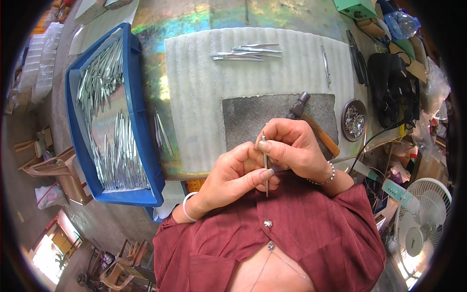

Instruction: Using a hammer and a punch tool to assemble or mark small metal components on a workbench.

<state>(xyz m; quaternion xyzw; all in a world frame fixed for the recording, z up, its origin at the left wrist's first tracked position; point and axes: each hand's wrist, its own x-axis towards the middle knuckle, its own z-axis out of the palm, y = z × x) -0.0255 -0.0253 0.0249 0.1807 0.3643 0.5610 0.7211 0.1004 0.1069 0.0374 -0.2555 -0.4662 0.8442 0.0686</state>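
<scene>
Both hands are close together in front of my chest, at the near edge of the work mat. Between them is a slim, silver metal piece [266, 162], narrow and pointed; its exact kind cannot be made out. My left hand [228, 177] pinches its lower part, thumb on top. Thumb and forefinger of my right hand [294, 146] close on its upper end. Just beyond the right hand, a hammer [323, 136] with a wooden handle lies on a dark grey pad [248, 117]. Similar metal pieces [248, 52] lie in a small heap on the white foam mat [194, 97].
At left stands a blue tray [141, 121] with many slim metal pieces; several more [162, 131] lie beside it. A single piece [325, 66] is on the mat's right. A round dish [354, 120] of small metal parts, a black tool [356, 57] and a fan [421, 224] are rightward.
</scene>
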